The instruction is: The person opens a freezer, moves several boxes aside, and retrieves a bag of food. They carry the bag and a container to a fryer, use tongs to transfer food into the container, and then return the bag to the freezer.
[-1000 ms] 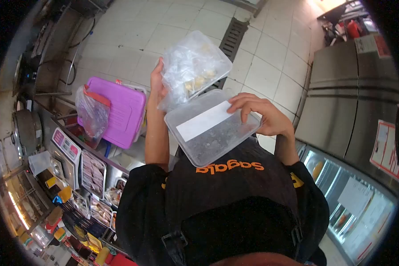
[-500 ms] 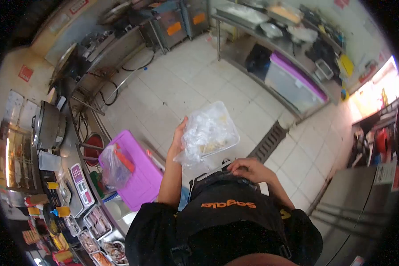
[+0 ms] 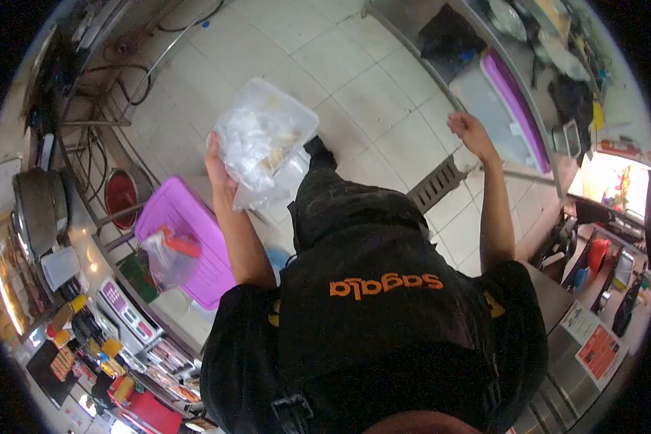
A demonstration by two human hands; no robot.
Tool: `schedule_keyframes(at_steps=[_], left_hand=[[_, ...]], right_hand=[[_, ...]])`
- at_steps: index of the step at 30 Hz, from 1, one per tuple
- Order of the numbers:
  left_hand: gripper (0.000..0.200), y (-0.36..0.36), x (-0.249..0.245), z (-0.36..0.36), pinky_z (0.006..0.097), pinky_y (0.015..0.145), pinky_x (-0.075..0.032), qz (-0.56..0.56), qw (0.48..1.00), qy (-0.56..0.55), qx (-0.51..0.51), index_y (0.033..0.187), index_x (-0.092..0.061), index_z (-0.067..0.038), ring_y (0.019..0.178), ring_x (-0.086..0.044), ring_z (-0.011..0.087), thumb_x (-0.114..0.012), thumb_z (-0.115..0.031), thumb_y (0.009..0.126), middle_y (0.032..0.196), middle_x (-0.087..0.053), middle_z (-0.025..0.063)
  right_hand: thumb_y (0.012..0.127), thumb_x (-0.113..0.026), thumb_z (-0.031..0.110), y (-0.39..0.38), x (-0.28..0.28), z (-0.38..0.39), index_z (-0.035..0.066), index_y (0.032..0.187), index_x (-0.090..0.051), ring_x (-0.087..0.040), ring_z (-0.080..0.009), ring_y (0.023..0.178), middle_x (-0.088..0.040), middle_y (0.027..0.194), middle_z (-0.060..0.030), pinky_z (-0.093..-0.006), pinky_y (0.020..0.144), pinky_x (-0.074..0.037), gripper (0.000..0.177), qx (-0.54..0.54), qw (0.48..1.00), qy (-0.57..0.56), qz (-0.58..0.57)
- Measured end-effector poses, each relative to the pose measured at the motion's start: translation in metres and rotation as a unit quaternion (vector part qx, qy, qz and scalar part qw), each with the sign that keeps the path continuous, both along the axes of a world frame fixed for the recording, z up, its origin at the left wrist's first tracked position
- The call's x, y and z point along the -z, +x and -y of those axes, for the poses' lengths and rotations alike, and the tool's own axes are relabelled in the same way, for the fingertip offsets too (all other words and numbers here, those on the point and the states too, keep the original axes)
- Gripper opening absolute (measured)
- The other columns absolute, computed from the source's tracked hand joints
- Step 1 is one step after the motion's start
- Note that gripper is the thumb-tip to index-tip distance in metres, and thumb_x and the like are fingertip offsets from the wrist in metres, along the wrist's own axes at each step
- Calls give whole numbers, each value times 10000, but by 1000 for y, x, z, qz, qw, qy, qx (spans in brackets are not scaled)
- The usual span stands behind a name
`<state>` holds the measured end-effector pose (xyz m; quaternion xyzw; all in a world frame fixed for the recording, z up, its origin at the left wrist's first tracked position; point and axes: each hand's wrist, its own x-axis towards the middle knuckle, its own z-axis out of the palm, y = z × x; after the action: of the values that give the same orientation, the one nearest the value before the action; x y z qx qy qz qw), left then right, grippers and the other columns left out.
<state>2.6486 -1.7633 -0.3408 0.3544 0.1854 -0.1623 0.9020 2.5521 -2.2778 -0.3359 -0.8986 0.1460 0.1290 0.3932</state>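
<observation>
The translucent container (image 3: pixel 296 119), partly covered by a crumpled clear bag (image 3: pixel 242 141) with pale pieces (image 3: pixel 276 156) showing through, could tip away from the left fingers: it seems held by one hand only, at one side, so its weight probably hangs beyond the grip. The slippery-looking film could also slide against the skin, and the loose tail drooping near the wrist could snag. A slip could spill the pieces onto the tiled floor (image 3: pixel 369 94).

The container lies just to the right of the fingers of the left hand (image 3: pixel 220 170), which grip its left edge together with the bag; how they close underneath is hidden. The right hand (image 3: pixel 474 137) is well apart, its fingers loosely bent with nothing visible in them. Nearer the body than those fingers lies the drain grate (image 3: pixel 437 184); nearer the body than the left fingers is a purple lid (image 3: pixel 177 206).
</observation>
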Motion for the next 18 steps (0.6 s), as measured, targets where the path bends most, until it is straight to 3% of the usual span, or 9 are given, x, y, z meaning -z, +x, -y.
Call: schedule_keyframes(at_steps=[1,2,3,4,5,7,9,11,18], left_hand=[[489,24,-5,3,418,917,-421,-16,1000,18,3,1198,-439,27,1053,-520,303,-399,-363,905,1167,-516,175],[491,50,-10,6,419,916,-423,-26,999,35,-5,1195,-441,29,1054,-520,300,-399,-365,905,1165,-518,175],[493,76,-16,5,419,916,-424,-34,998,53,-19,1193,-442,32,1055,-521,297,-399,-366,905,1163,-520,175],[476,104,-3,3,416,915,-426,-4,999,47,-14,1177,-458,29,1057,-524,283,-406,-358,904,1155,-529,171],[463,127,-11,10,405,915,-426,-3,998,62,-17,1170,-467,19,1048,-529,272,-418,-354,901,1141,-540,159],[415,171,-9,26,370,908,-424,-1,996,91,-23,1142,-499,-14,1013,-543,239,-451,-343,893,1096,-566,120],[389,219,20,36,351,894,-426,-1,999,45,-8,1114,-517,-29,986,-546,212,-443,-345,900,1053,-579,97],[408,259,-3,62,339,855,-444,-4,1000,27,15,1126,-512,-31,953,-550,199,-425,-364,907,1032,-580,90],[459,385,11,146,340,832,-453,-26,999,27,0,1171,-472,-18,971,-551,201,-398,-392,914,1080,-565,90]], right_hand=[[887,-493,270,17,35,30,24,945,-566,-541,-142,734,-573,758,-38,-283,679,-435,263,-10,998,-64,23],[814,-559,251,29,63,52,-2,857,-595,-575,-247,810,-612,804,-150,-347,759,-436,259,8,991,-130,-21],[809,-530,221,30,96,67,-8,850,-598,-575,-295,816,-617,816,-170,-357,774,-439,242,48,999,-23,0],[796,-522,209,45,100,59,-3,860,-602,-571,-302,862,-620,865,-150,-363,804,-434,235,43,995,-63,-65],[835,-465,196,46,128,70,13,963,-583,-574,-152,765,-615,864,-72,-284,670,-454,253,-124,984,-129,-5],[831,-484,191,38,216,95,19,1049,-546,-592,-183,815,-602,955,-69,-280,698,-473,285,-165,974,137,71],[850,-489,222,60,170,42,35,1064,-537,-597,-200,840,-601,966,-77,-303,704,-484,288,94,920,334,-185],[865,-494,270,103,157,16,64,1081,-529,-602,-204,843,-600,978,-71,-338,707,-489,301,129,899,262,-327],[835,-551,322,288,191,70,112,1064,-537,-598,-169,810,-606,949,-40,-343,703,-466,311,85,905,249,-334]])
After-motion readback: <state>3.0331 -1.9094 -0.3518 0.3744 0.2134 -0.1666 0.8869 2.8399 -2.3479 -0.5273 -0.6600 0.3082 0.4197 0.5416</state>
